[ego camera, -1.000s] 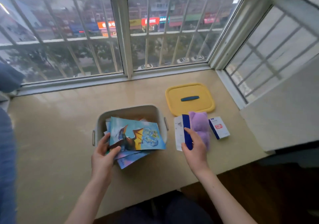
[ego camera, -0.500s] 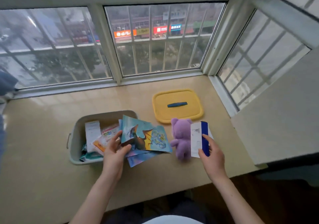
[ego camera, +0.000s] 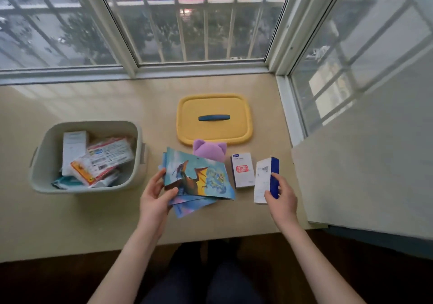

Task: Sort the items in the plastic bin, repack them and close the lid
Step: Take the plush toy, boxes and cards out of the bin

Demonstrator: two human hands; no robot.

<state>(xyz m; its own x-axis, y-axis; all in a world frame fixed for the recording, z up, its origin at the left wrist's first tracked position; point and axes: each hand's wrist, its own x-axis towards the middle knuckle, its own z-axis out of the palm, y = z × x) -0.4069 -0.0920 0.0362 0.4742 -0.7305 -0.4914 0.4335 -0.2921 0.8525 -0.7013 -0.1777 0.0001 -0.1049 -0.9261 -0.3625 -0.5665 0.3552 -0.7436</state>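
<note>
Over sill (ego camera: 70, 214), L hand (ego camera: 153, 200) grips cards (ego camera: 199, 177), R hand (ego camera: 282, 202) grips 1 box (ego camera: 263, 177), 1 bin (ego camera: 93, 124)

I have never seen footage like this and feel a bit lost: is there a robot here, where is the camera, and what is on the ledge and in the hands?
There is no robot here. These are a person's two bare hands, filmed by one wide-angle camera worn on the head, looking forward and down. The left hand grips a fanned stack of dinosaur picture sheets. The right hand holds a white and blue box. On the beige window ledge stands an open grey bin with packets and papers inside. Its yellow lid lies apart from it. Near the lid are a purple plush toy and a small white box with a red mark.
</note>
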